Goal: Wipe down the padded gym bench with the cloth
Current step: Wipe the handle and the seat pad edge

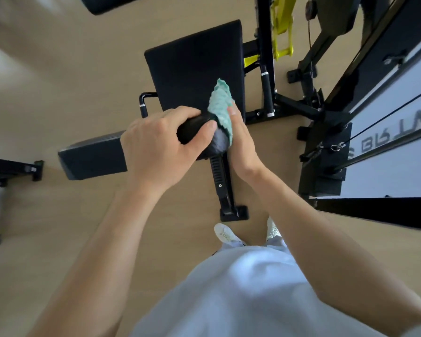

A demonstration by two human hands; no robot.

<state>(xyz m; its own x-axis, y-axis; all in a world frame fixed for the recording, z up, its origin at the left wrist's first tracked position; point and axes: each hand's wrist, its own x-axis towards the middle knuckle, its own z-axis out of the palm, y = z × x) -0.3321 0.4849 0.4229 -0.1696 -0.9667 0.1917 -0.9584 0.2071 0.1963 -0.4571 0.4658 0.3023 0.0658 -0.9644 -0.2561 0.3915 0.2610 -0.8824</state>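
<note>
at the near end of the padded gym bench (194,69), i stand over the raised pad and work its rounded top edge (192,127). my left hand (155,144) wraps that edge, fingers curled over the far side and thumb clamped on the near side, most likely to steady the pad so it does not rock under the rubbing. my right hand (241,142) holds the bunched teal cloth (221,105) against the right corner of the same edge; one fingertip shows beside the fabric, the others are hidden behind it, so i judge them closed on the cloth. the cloth stands up above the corner, just touching the left thumb. the flat seat pad beyond looks not yet reached. a cable machine (326,166) stands near the bench's right side.
</note>
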